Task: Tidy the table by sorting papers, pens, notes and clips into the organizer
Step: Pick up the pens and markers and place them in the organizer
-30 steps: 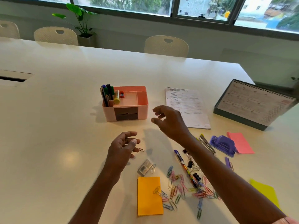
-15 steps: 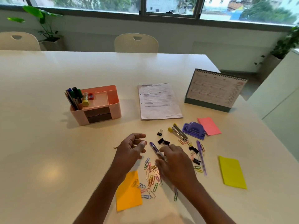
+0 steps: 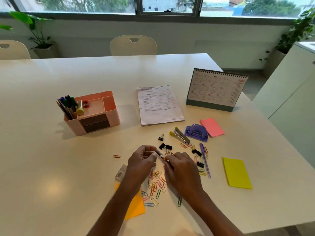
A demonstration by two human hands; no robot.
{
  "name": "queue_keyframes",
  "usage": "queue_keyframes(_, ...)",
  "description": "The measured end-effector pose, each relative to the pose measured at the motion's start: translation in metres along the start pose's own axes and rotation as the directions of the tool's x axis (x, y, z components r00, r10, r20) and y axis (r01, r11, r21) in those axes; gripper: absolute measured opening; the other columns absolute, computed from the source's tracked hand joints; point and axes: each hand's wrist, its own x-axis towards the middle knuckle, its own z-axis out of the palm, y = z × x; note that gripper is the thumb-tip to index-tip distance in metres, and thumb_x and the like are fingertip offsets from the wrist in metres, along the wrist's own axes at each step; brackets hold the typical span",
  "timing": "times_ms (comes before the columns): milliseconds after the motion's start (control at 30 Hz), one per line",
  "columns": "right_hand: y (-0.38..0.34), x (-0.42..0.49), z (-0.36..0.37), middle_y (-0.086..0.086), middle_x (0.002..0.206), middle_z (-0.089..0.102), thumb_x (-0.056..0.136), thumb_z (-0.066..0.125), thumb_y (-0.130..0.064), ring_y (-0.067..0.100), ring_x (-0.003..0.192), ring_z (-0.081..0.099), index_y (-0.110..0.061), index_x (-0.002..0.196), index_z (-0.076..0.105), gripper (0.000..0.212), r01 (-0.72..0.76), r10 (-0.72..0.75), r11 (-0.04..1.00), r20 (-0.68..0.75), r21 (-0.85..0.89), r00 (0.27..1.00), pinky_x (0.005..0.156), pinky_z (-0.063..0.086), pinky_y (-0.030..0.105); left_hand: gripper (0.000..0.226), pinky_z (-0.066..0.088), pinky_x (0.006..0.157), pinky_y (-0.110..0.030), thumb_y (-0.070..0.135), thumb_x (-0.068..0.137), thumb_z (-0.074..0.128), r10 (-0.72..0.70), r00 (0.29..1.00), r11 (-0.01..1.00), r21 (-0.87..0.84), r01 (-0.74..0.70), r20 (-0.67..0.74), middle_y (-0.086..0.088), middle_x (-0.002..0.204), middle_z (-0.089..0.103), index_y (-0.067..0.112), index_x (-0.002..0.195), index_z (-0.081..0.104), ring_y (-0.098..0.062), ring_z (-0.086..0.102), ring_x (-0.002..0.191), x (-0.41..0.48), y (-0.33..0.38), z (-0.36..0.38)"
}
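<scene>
Above the loose clips (image 3: pixel 156 184), my left fingers (image 3: pixel 148 148) and right fingers (image 3: pixel 171 157) pinch one pen (image 3: pixel 159 153). The organizer (image 3: pixel 114 118) holds markers (image 3: pixel 67 104); papers (image 3: pixel 159 104), notes (image 3: pixel 237 174) and clips lie unsorted on the surface (image 3: pixel 51 150).

Most of the pen (image 3: pixel 160 155) held between the left hand (image 3: pixel 141 164) and the right hand (image 3: pixel 182 172) lay hidden under the right one. The left forearm (image 3: pixel 119 201) covered part of the orange note (image 3: pixel 136 209) and of a small clear box (image 3: pixel 120 173). Print on the papers (image 3: pixel 159 104) was too small to read.
</scene>
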Motion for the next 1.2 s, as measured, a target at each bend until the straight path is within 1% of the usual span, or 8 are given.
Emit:
queue_keyframes(167,-0.001,-0.007,-0.003,-0.007,0.106,0.073,0.099,0.069,-0.034,0.004,0.095,0.06,-0.025,0.125,0.074,0.028,0.012,-0.002,0.984,-0.052,0.178,0.999,0.075,0.052,0.016,0.037,0.065,0.088,-0.042,0.024,0.093,0.08,-0.121,0.99,0.95,-0.281,0.136,0.071,-0.013,0.108,0.079,0.013,0.124,0.064,-0.026,0.081,0.093,-0.004,0.0,0.009)
queue_keyframes(267,-0.002,-0.011,-0.01,-0.009,0.106,0.073,0.098,0.065,-0.038,0.003,0.093,0.06,-0.026,0.128,0.073,0.033,0.033,-0.022,0.964,-0.043,0.263,0.999,0.073,0.054,0.018,0.026,0.067,0.08,-0.035,0.014,0.094,0.076,-0.08,0.989,0.918,-0.377,0.122,0.126,-0.016,0.104,0.08,0.006,0.118,0.07,-0.031,0.08,0.096,-0.009,0.007,0.014)
queue_keyframes(367,0.008,-0.009,-0.023,-0.009,0.104,0.074,0.097,0.066,-0.04,0.003,0.089,0.066,-0.024,0.118,0.076,0.029,-0.007,0.033,0.944,-0.07,0.331,0.997,0.073,0.059,0.023,0.024,0.064,0.089,-0.044,0.01,0.095,0.075,-0.05,0.991,0.913,-0.396,0.096,0.125,-0.017,0.103,0.08,0.006,0.118,0.071,-0.033,0.079,0.099,-0.006,0.009,0.017)
queue_keyframes(533,0.056,0.005,-0.054,0.001,0.096,0.075,0.094,0.076,-0.018,0.011,0.078,0.066,-0.014,0.107,0.079,0.013,-0.209,0.231,0.969,-0.189,0.128,0.954,0.071,0.054,0.025,0.03,0.063,0.091,-0.043,0.012,0.096,0.074,-0.029,0.986,0.937,-0.338,0.085,0.167,-0.013,0.106,0.081,0.009,0.125,0.068,-0.028,0.079,0.1,-0.003,0.012,0.016)
queue_keyframes(667,0.083,0.007,-0.061,0.005,0.095,0.073,0.096,0.073,-0.02,0.019,0.079,0.065,-0.014,0.105,0.077,0.011,-0.37,0.362,0.928,-0.138,-0.037,0.922,0.067,0.053,0.031,0.033,0.064,0.09,-0.041,0.012,0.095,0.075,-0.033,0.98,0.938,-0.333,0.099,0.197,-0.011,0.107,0.081,0.01,0.126,0.067,-0.026,0.08,0.1,-0.003,0.013,0.019)
queue_keyframes(933,0.078,0.008,-0.055,0.002,0.1,0.076,0.096,0.074,-0.022,0.017,0.083,0.067,-0.018,0.113,0.075,0.017,-0.414,0.412,0.891,-0.051,-0.186,0.91,0.064,0.048,0.024,0.044,0.065,0.088,-0.036,0.009,0.093,0.076,-0.051,0.974,0.924,-0.36,0.13,0.223,-0.01,0.11,0.081,0.008,0.135,0.063,-0.024,0.079,0.102,0.0,0.017,0.024)
queue_keyframes(1067,0.076,0.009,-0.053,0.003,0.102,0.074,0.097,0.07,-0.02,0.018,0.086,0.07,-0.017,0.116,0.072,0.02,-0.398,0.399,0.884,-0.045,-0.245,0.916,0.064,0.055,0.026,0.043,0.066,0.086,-0.037,0.007,0.094,0.075,-0.045,0.975,0.918,-0.375,0.126,0.218,-0.012,0.11,0.081,0.009,0.135,0.062,-0.028,0.079,0.102,0.0,0.018,0.024)
queue_keyframes(1200,0.073,0.012,-0.062,0.005,0.103,0.072,0.096,0.07,-0.02,0.021,0.086,0.068,-0.016,0.119,0.073,0.024,-0.421,0.414,0.888,-0.078,-0.187,0.907,0.063,0.049,0.028,0.042,0.064,0.092,-0.043,0.007,0.095,0.074,-0.027,0.978,0.92,-0.377,0.106,0.209,-0.015,0.109,0.08,0.01,0.134,0.06,-0.031,0.079,0.103,-0.002,0.02,0.021)
